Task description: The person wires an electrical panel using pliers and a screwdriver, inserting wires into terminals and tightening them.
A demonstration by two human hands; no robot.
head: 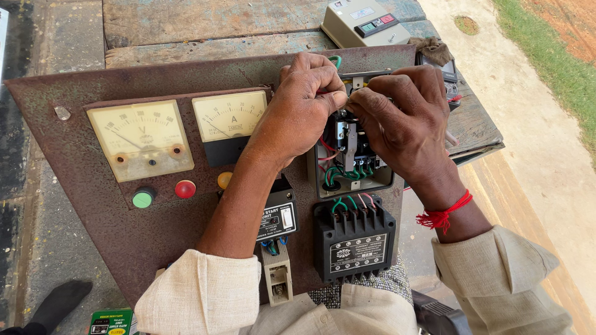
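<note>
Left hand (307, 93) and right hand (403, 118), fingertips pinching thin wires atop open grey starter box (354, 155) on rusty metal panel (74, 93); best hold wire steady, keep strands together.

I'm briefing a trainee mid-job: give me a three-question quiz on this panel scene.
1. True or false: both hands work at the open switch box.
2. Which wrist wears the red thread: A left, B right?
3. What colour is the middle of the three round lamps?

Key: 1 true: left hand and right hand have their fingers at its top. 2 B. 3 red lamp, between green lamp and yellow lamp.
</note>
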